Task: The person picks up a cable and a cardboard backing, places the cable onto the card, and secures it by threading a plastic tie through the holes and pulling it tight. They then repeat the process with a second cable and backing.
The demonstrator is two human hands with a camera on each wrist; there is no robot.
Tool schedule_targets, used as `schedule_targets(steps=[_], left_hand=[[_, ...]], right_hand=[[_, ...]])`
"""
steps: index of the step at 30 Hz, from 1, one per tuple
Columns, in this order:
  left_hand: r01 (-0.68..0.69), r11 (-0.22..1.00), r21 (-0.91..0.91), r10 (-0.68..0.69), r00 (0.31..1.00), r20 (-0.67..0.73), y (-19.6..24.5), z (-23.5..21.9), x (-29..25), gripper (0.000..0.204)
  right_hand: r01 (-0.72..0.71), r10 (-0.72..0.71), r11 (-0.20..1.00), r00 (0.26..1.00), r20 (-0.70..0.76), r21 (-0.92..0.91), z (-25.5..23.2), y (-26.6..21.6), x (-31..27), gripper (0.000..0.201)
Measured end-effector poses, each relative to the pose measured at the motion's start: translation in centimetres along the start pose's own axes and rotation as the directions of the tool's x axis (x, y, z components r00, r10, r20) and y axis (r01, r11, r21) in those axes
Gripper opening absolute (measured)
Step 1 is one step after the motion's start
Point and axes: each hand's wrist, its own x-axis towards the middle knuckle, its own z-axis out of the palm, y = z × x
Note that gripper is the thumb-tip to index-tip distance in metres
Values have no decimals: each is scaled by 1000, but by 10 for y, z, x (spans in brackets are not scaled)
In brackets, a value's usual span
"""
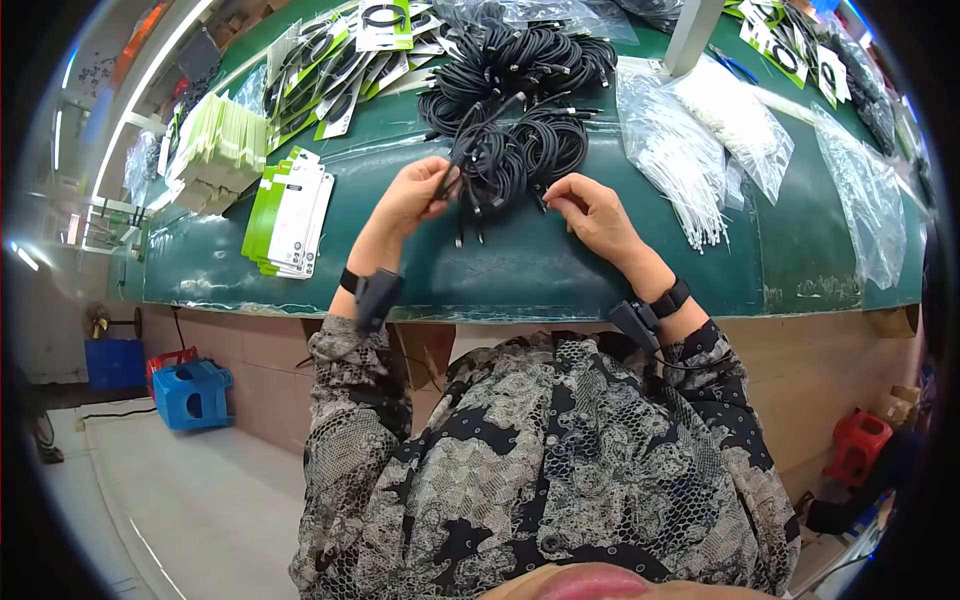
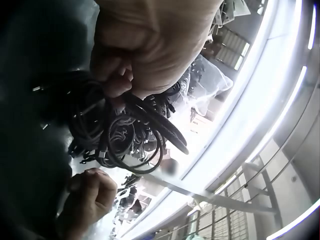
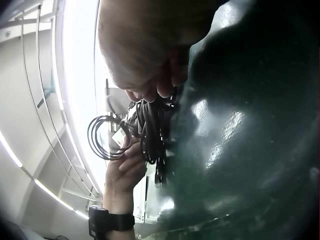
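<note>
In the head view my left hand (image 1: 416, 195) grips a coiled black cable (image 2: 157, 125), its loops standing out past the fingers. Right beside that hand, a bundle of black cables (image 1: 497, 170) hangs together near the front of a larger pile, metal plugs pointing toward me. My right hand (image 1: 597, 217) is at the bundle's right side, thumb and forefinger together at a cable plug (image 1: 543, 197). From the right wrist view, the curled fingers (image 3: 165, 82) are just over the cables, partly hiding what they pinch.
The large pile of black cables (image 1: 530, 65) lies behind on the green table (image 1: 400, 270). To the left are green-and-white cards (image 1: 290, 215), a card stack (image 1: 220, 145) and packaged cables (image 1: 340, 70). Bags of white zip ties (image 1: 680, 170) lie right, near a metal post (image 1: 692, 35).
</note>
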Motion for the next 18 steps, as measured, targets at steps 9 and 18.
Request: schedule_targets(steps=[9, 18], left_hand=[[240, 778, -581, 103, 863, 495, 32, 34, -31, 24], [51, 871, -488, 141, 927, 348, 53, 89, -61, 20]], right_hand=[[-30, 37, 996, 996, -86, 83, -2, -11, 3, 12], [486, -536, 736, 843, 32, -471, 2, -76, 18, 53]])
